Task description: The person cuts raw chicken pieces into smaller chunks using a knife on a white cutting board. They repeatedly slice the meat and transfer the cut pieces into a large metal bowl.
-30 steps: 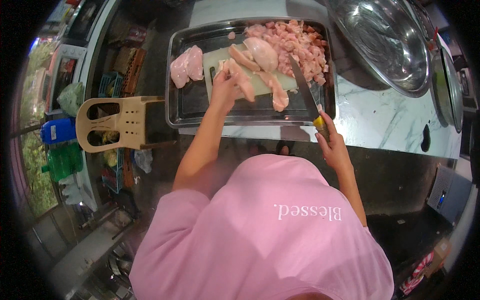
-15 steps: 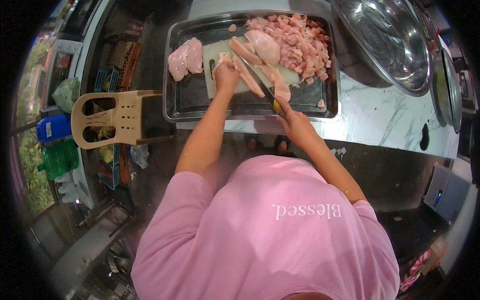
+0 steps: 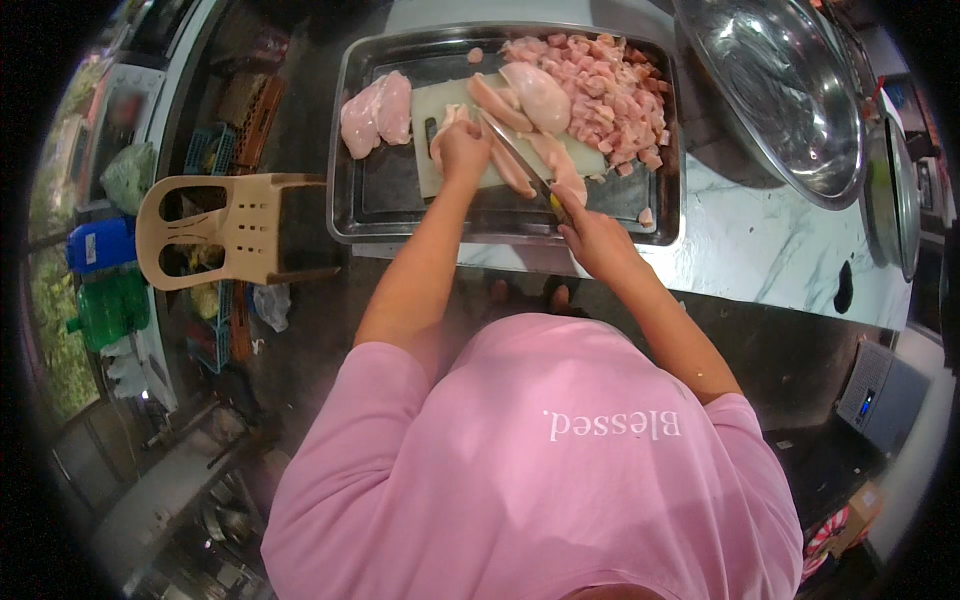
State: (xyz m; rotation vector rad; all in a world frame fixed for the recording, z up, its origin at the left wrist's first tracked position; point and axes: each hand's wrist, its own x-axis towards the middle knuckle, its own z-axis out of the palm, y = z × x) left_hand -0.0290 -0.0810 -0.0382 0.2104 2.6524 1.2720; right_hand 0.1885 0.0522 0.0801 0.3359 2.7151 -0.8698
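Note:
My left hand (image 3: 465,150) is closed on a piece of raw chicken (image 3: 452,117) at the left part of a white cutting board (image 3: 430,97). My right hand (image 3: 598,243) grips a knife (image 3: 520,160) by its yellow and dark handle. The blade slants up and left across the board, its tip near my left fingers, with a long chicken strip (image 3: 512,168) alongside. Further right lie another strip (image 3: 560,165) and a whole chicken breast (image 3: 540,98). A heap of diced chicken (image 3: 610,95) fills the far right, and larger chicken pieces (image 3: 378,113) rest at the left.
A metal tray (image 3: 334,190) surrounds the board and meat on a marble-patterned table (image 3: 745,240). At the right, a large steel bowl (image 3: 790,100) leans over the tabletop. A beige plastic chair (image 3: 240,232) is to the left, and shelves with crates (image 3: 215,150) are beyond it.
The view has shifted slightly. Both hands, the knife and the chicken keep nearly the same places; the blade tip sits slightly closer to my left fingers.

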